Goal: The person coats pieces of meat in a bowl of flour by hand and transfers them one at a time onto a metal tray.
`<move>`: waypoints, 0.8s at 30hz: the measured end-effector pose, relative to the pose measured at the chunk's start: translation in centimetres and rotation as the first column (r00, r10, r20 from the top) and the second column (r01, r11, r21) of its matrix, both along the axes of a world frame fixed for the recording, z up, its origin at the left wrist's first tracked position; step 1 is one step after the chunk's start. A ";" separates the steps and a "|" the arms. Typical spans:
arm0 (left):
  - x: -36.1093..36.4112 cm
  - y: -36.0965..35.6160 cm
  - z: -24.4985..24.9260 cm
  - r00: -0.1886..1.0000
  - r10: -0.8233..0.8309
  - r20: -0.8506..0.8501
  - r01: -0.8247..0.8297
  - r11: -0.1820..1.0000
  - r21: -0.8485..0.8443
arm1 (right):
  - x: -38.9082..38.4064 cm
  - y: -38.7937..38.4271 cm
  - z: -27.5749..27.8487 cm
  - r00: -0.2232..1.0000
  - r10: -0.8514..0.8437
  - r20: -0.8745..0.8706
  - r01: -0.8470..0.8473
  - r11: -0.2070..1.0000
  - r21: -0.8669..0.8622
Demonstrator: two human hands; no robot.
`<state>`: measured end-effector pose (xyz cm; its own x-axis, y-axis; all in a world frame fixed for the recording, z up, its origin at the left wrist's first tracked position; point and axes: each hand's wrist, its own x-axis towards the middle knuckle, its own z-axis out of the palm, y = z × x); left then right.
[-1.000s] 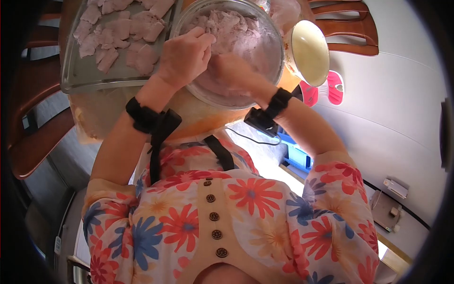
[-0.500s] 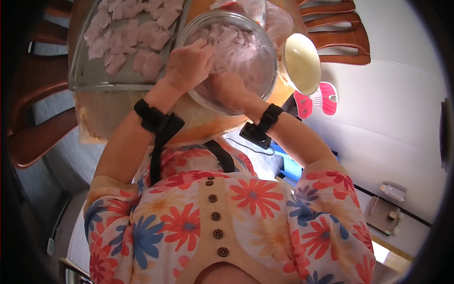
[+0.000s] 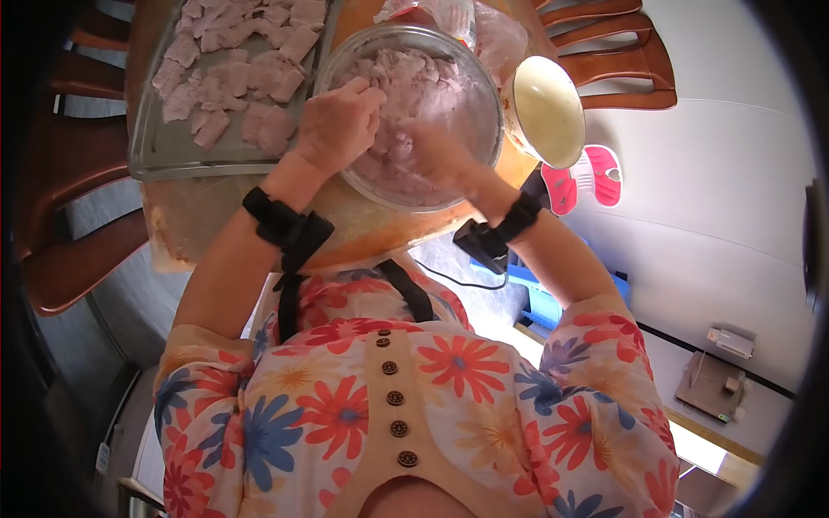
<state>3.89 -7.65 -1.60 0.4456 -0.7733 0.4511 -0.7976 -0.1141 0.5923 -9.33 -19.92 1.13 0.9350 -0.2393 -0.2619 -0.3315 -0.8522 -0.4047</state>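
A round clear bowl [image 3: 494, 147] holds pale pink slices of raw meat [image 3: 419, 73], which look coated and wet. My left hand [image 3: 339, 128] is over the bowl's left rim, fingers curled closed toward the inside; what they hold is hidden. Low inside the bowl, at the meat, my right hand [image 3: 439, 160] is smeared by motion, its fingers indistinct. Left of the bowl lies a rectangular glass tray [image 3: 207, 164], where many meat pieces [image 3: 229, 82] are spread out flat.
A cream-coloured bowl [image 3: 553, 112] stands tilted against the clear bowl's right side. Plastic bags [image 3: 499, 39] lie behind it. Wooden chairs [image 3: 617, 65] flank the table [image 3: 250, 220] on both sides. A pink-and-white object [image 3: 596, 180] is beyond the table's right edge.
My right hand has moved slightly right within the bowl and is now blurred. My left hand stays at the left rim, still curled. The whole view has shifted a little.
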 end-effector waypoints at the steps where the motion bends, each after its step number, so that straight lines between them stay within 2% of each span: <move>1: 0.0 -0.2 -0.1 1.000 0.013 0.023 -0.013 1.000 -0.024 | -0.7 -1.3 -0.1 0.992 -0.029 0.125 0.001 0.977 0.216; 2: 0.0 -0.1 -0.2 0.998 0.030 0.047 -0.027 0.998 -0.048 | -0.8 -1.9 0.6 0.992 -0.029 0.120 0.002 0.976 0.219; 3: -0.1 0.0 -0.1 0.999 0.031 0.044 -0.029 0.999 -0.042 | -0.6 -2.4 1.8 0.980 -0.199 -0.014 0.188 0.896 0.403; 4: -0.1 0.1 0.1 0.998 0.035 0.054 -0.033 0.999 -0.030 | -0.5 -2.9 2.6 0.926 -0.334 -0.173 0.373 0.754 0.541; 5: -0.1 0.0 0.3 0.997 0.037 0.066 -0.036 0.999 -0.020 | -0.8 -3.6 2.3 0.925 -0.325 -0.195 0.371 0.667 0.646; 6: 0.0 0.0 0.3 0.997 0.036 0.067 -0.034 0.999 -0.020 | -0.9 -4.5 1.9 0.925 -0.327 -0.194 0.371 0.666 0.647; 7: 0.0 0.0 0.2 0.996 0.034 0.086 -0.033 0.999 -0.011 | -1.1 -5.5 1.3 0.954 -0.268 -0.136 0.301 0.855 0.422; 8: 0.1 -0.1 0.1 0.994 0.033 0.103 -0.033 0.999 -0.001 | -1.5 -6.6 0.5 0.976 -0.194 -0.098 0.207 0.966 0.157; 9: 0.1 -0.1 0.2 0.994 0.032 0.103 -0.032 0.999 0.002 | -1.9 -7.0 -0.1 0.989 -0.060 0.138 0.077 0.990 -0.119; 10: 0.0 0.0 0.2 0.995 0.036 0.097 -0.035 0.999 -0.009 | -2.3 -7.6 -0.5 0.989 -0.062 0.135 0.078 0.990 -0.116; 12: -0.1 -0.1 0.3 0.995 0.038 0.090 -0.036 0.999 -0.023 | -1.8 -7.2 1.5 0.972 0.174 -0.159 -0.219 0.916 -0.337; 13: 0.0 -0.1 0.2 0.996 0.036 0.086 -0.033 0.999 -0.029 | -1.8 -6.6 2.0 0.972 0.173 -0.159 -0.218 0.916 -0.337; 15: 0.0 -0.1 0.2 0.996 0.035 0.081 -0.032 0.999 -0.032 | -2.0 -4.3 2.4 0.909 0.254 -0.331 -0.328 0.925 -0.193; 16: 0.0 -0.1 0.3 0.996 0.036 0.081 -0.034 0.999 -0.023 | -2.4 -3.4 1.8 0.908 0.256 -0.333 -0.331 0.924 -0.191; 18: 0.0 0.0 0.2 0.996 0.046 0.076 -0.045 0.999 -0.013 | -3.1 -1.7 0.5 0.950 0.165 -0.264 -0.193 0.978 -0.083; 19: 0.0 0.0 0.1 0.997 0.040 0.062 -0.039 0.999 -0.020 | -2.9 -0.8 0.3 0.948 0.171 -0.269 -0.199 0.977 -0.081; 21: 0.1 -0.1 0.0 0.998 0.035 0.049 -0.033 0.999 -0.028 | -2.1 0.7 0.4 0.957 0.047 -0.287 -0.090 0.987 -0.137; 24: 0.2 0.0 -0.1 0.999 0.016 0.043 -0.015 1.000 -0.020 | -1.9 0.0 -0.9 0.968 0.045 -0.249 -0.059 0.997 -0.052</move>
